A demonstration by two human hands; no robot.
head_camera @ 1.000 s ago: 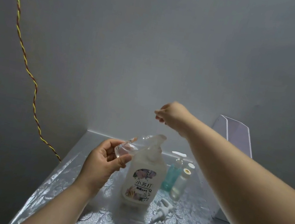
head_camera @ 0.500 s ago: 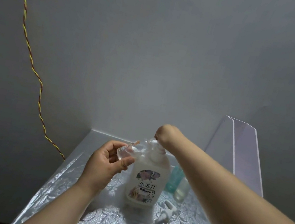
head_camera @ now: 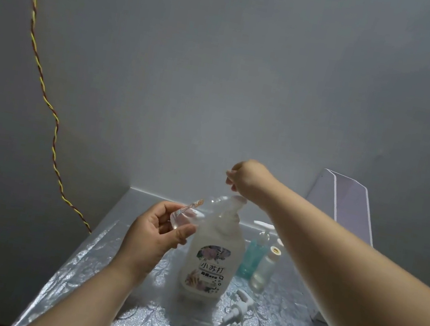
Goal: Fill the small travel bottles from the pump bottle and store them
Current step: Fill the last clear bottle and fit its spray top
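Two hands in view. Right hand (head_camera: 248, 179) now lifted clear above pump head; half second ago it rested on it. Travel bottle (head_camera: 195, 212) beside spout of upright pump bottle (head_camera: 213, 259), above surface (head_camera: 125, 318); long axis tilted, mouth up-right toward spout. Left hand (head_camera: 156, 235) raised, fingers wrapped round bottle base. Right fingers bent downward, mostly hidden: grasp cannot be told.

The milky pump bottle (head_camera: 210, 259), with a flowered label, stands upright in the middle. Left of its spout, a clear travel bottle (head_camera: 204, 209) is tilted in the left hand (head_camera: 156, 235). A capped travel bottle (head_camera: 264, 270) stands upright to the right.
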